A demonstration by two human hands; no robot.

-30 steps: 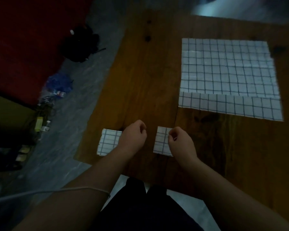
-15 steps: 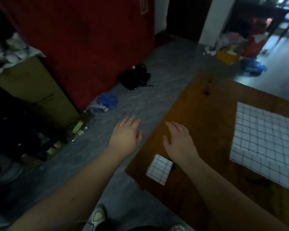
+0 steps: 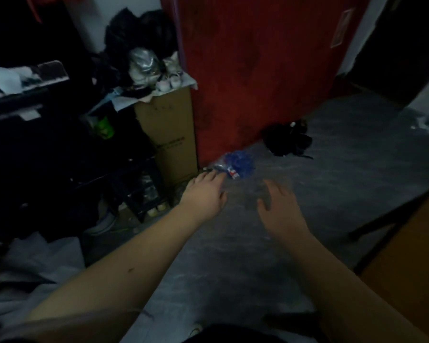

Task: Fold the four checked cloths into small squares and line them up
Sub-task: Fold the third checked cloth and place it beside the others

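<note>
No checked cloth is in view now. Only a corner of the wooden table [image 3: 411, 256] shows at the right edge. My left hand [image 3: 204, 194] is stretched out over the grey floor with its fingers apart and nothing in it. My right hand [image 3: 280, 211] hangs beside it, also spread and empty, left of the table corner.
A red wall [image 3: 258, 70] stands ahead, with a cardboard box [image 3: 169, 134] piled with clutter to its left. A blue plastic bag [image 3: 235, 163] and a black bag [image 3: 286, 139] lie on the grey floor [image 3: 332, 181]. Dark shelving fills the left side.
My view has swung left, away from the table, so the folded and flat cloths have left the frame. Both hands opened from fists and moved off the table over the floor.
</note>
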